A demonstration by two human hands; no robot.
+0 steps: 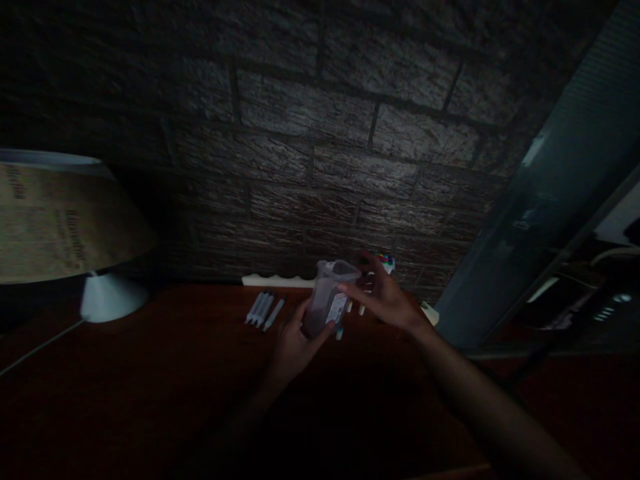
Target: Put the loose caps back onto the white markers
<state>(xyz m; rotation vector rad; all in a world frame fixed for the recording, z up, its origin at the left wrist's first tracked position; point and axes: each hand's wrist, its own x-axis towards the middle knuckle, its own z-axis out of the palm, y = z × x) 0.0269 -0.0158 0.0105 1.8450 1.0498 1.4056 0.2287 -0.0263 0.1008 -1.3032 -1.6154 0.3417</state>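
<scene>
A clear plastic container (320,303) with a white printed label is tilted above the dark reddish tabletop. My left hand (295,343) is closed around its lower part, thumb across the front near the label. At the upper right corner of the container is my right hand (387,300), its fingers spread apart. Its thumb overlaps the front below the rim; in this dim light I cannot tell whether it touches. Several grey markers (260,309) lie side by side to the left. A small pale-and-teal piece (339,333) shows just below the container, partly hidden.
Behind the table rises a brick wall (345,167). A lamp (113,297) with a printed shade stands at left, its cord crossing the table. A white strip (280,281) runs along the wall. Multicoloured items (386,261) sit behind my right hand. A grey post (480,287) stands at right.
</scene>
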